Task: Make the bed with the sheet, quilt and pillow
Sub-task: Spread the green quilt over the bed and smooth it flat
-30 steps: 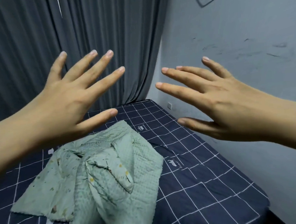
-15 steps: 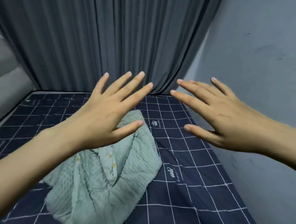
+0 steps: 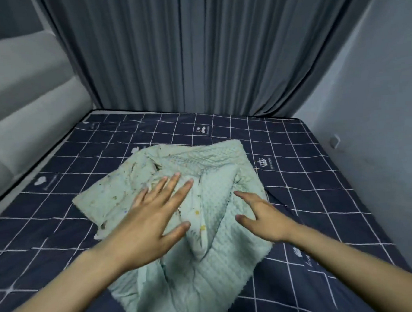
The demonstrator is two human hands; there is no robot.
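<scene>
Mint-green quilted cotton lies bunched mid-bed: the crumpled quilt (image 3: 179, 205) on the navy white-gridded fitted sheet (image 3: 323, 197). My left hand (image 3: 155, 219) hovers spread over it; my right hand (image 3: 261, 215), fingers loosely open, reaches its edge. Next I must grasp corners and spread it. No containers or pillow are visible.

This is a bedroom in a home. A bed (image 3: 323, 197) fills most of the floor, covered by a dark blue sheet (image 3: 104, 167) with a white grid. It is pushed into a corner against a plain grey wall (image 3: 376, 85) on the right. Long grey curtains (image 3: 194, 55) hang to the mattress at the far side, and a padded grey headboard (image 3: 23, 106) runs along the left. A crumpled pale green quilt (image 3: 206, 264) lies in the middle.
</scene>
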